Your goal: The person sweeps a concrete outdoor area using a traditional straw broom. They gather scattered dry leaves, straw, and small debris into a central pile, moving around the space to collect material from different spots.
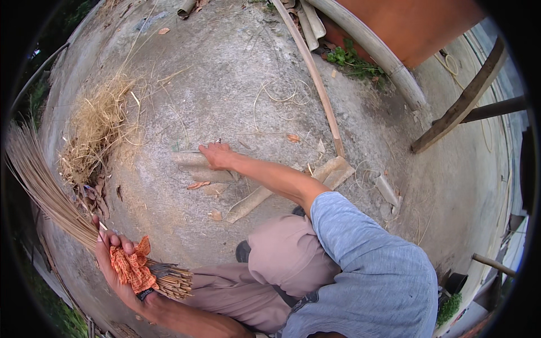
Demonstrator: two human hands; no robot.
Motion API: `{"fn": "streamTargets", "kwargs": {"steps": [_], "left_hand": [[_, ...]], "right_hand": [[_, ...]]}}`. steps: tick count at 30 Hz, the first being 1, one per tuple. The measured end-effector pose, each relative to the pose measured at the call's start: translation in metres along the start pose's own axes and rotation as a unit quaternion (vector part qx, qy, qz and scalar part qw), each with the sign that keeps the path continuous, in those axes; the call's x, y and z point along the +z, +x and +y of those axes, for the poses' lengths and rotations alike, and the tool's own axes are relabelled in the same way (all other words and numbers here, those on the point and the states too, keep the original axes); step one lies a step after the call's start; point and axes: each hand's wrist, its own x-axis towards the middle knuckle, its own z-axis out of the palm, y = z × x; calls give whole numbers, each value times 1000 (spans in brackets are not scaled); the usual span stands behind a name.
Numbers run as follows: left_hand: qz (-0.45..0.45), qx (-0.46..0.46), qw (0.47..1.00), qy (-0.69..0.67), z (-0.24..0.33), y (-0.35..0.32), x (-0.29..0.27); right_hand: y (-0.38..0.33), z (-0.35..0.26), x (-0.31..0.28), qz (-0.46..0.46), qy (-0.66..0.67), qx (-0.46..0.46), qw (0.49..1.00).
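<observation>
My left hand (115, 256) is wrapped round a stick broom (62, 197), near an orange patterned cloth (135, 265) tied about it. The broom's thin bristles fan out to the upper left, and its bundled butt ends point toward my knee. In front of me my right hand (217, 156) reaches down to the ground, its fingers closed at the edge of a curled grey-brown piece (194, 160) that looks like dry sheath or bark. Beside it lie more such pieces, among them a long strip (251, 204) and a folded one (335, 172).
A heap of straw-coloured shavings (104, 115) lies at the left on the concrete ground (208, 73). A long thin wooden strip (315, 79) runs from the top toward the curled pieces. Farther right are a thick bamboo pole (377, 50), an orange panel (417, 28) and crossed wooden posts (465, 104).
</observation>
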Motion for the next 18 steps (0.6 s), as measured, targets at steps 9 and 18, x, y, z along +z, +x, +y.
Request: {"fn": "streamTargets", "kwargs": {"steps": [9,18], "left_hand": [[-6,-4,1000,-7,0,0,1],[-17,-29,999,-19,-6,0,8]], "right_hand": [[-32,-10,-9,-21,50,33,998],[-272,113,-74,319,679,234,619]]}}
